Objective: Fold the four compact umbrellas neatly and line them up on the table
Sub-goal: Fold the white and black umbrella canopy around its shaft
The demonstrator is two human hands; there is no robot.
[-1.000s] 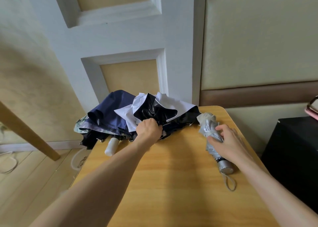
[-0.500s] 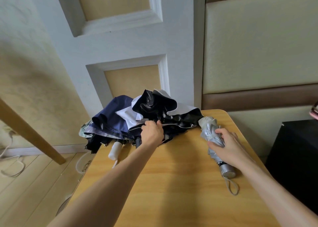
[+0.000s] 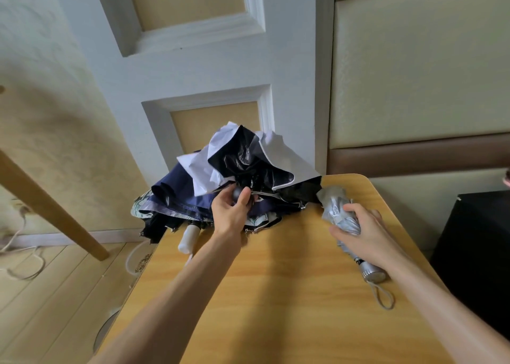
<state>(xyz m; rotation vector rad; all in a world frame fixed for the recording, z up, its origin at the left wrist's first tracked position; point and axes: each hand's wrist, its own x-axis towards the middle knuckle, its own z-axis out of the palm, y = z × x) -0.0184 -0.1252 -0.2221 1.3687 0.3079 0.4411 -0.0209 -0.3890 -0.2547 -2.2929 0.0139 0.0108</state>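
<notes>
The black-and-white umbrella [image 3: 256,162] is the one in play. It sits on top of the heap at the far edge of the worktop [image 3: 276,294], canopy all puffed up and crumpled. That fabric looks thin, glossy and floppy, so grabbing cloth gets you nowhere, it'd just slide and bunch. The stiff bits are the shaft and ribs, and that's where the left hand [image 3: 230,214] is: fingers [image 3: 224,198] and thumb wrapped round the rounded dark handle [image 3: 238,193]. I'd guess it's light, but the springy ribs could snag the neighbours' cloth, so lift it clear by the handle rather than dragging it.

Under it lie the navy umbrella [image 3: 176,195] and a patterned one [image 3: 142,209], though honestly it's hard to tell where one ends and the next begins in that tangle. A white handle [image 3: 189,238] pokes out toward the near side.

Over on the right, the silver umbrella [image 3: 340,220] lies on the worktop already rolled into a tight bundle, with the right hand [image 3: 367,236] clenched round its middle. Its metal end cap [image 3: 372,274] and wrist strap [image 3: 383,297] stick out toward the person. It looks like slick fabric again, so a firm wrap-around grip suits it.

A black cabinet [image 3: 474,239] stands just beside the worktop.
</notes>
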